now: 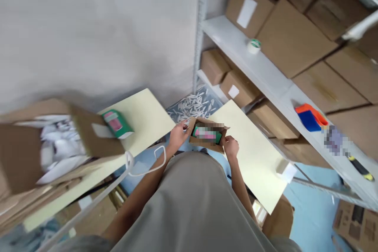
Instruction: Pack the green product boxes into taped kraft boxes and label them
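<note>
Between my two hands is a small open cardboard box [203, 144], held close in front of my body. A green package with a pink patch [208, 135] lies inside it, partly blurred out. My left hand [178, 137] grips the box's left end by its raised flap. On the opposite end, my right hand [231, 146] has its fingers closed on the cardboard edge. Another green and pink package [117, 123] rests on the pale table to the left, beside a large open carton.
The large carton [100, 138] at left holds crumpled white paper [63, 141]. A pale tabletop [245, 141] extends right, with a small white box [286, 169]. Shelves [265, 75] hold cartons, a tape roll [254, 46] and a yellow-black cutter [360, 168]. White scraps [195, 106] lie beyond.
</note>
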Motion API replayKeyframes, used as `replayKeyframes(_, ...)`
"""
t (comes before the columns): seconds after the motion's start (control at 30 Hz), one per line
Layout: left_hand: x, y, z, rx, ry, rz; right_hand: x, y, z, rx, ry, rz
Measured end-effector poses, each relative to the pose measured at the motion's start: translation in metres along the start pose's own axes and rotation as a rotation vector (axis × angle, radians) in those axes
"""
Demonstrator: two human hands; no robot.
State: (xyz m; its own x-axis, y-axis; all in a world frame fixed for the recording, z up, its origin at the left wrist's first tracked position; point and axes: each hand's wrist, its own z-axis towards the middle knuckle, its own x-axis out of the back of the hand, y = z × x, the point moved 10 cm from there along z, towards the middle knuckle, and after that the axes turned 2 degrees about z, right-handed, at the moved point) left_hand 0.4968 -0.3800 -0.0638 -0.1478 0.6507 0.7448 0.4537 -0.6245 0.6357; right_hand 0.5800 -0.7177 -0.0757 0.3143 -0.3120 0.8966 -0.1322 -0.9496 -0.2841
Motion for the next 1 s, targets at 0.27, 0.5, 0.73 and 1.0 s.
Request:
replayKeyframes(0.27,0.117,-0.177,-0.104,0.366,0.228,-0.093,-0.097,-0.215,-0.039,0.452,-0.176,-0.21)
replayKeyframes(0.5,0.164,-0.248,-0.156,0.502,0.329,-0.075,-0.172,-0.341,-0.078,0.704,-0.269,-0.362)
replayKeyframes(0.73,0.199,-0.226,-0.179,0.409,0.367,-0.175,-0.193,-0.387,-0.087,0.797,-0.258,-0.385)
replayKeyframes(1.0,0.32,-0.285,-0.171,0.548,0.631,-0.037,-0.191,-0.387,-0.091,0.77,-0.334,-0.387)
